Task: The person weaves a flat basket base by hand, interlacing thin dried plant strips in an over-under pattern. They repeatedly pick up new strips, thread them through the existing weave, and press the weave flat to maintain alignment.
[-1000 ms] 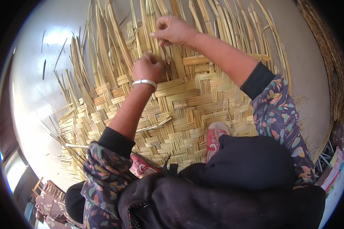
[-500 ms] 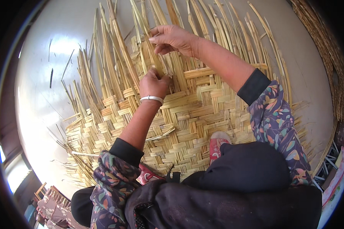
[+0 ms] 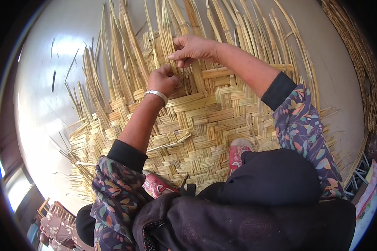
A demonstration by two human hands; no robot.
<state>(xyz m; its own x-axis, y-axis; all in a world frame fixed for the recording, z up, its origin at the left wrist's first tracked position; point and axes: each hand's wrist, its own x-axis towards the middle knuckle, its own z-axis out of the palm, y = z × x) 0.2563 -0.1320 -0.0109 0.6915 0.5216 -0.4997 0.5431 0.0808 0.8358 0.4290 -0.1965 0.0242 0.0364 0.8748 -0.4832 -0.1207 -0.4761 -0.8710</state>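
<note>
A half-woven mat (image 3: 197, 125) of flat yellow straw-like strips lies on the floor under me, its loose strips (image 3: 255, 37) fanning out at the far side. My left hand (image 3: 164, 79), with a white band at the wrist, is closed at the base of a bundle of upright strips (image 3: 166, 35) near the mat's far edge. Just above it to the right, my right hand (image 3: 193, 50) has its fingers bent round the same bundle, thumb pointing left. Part of the grip of both hands is hidden behind the fingers.
My red shoes (image 3: 240, 154) rest on the mat's near part. A long bundle of brown stalks (image 3: 360, 62) lies along the right edge. Dark scraps (image 3: 53, 80) lie on the pale floor (image 3: 42, 108) at left. A small wooden chair (image 3: 63, 213) stands at the lower left.
Both hands have come closer together, the right one moving slightly down and right, the left one slightly up and left. The strips between them now stand more upright.
</note>
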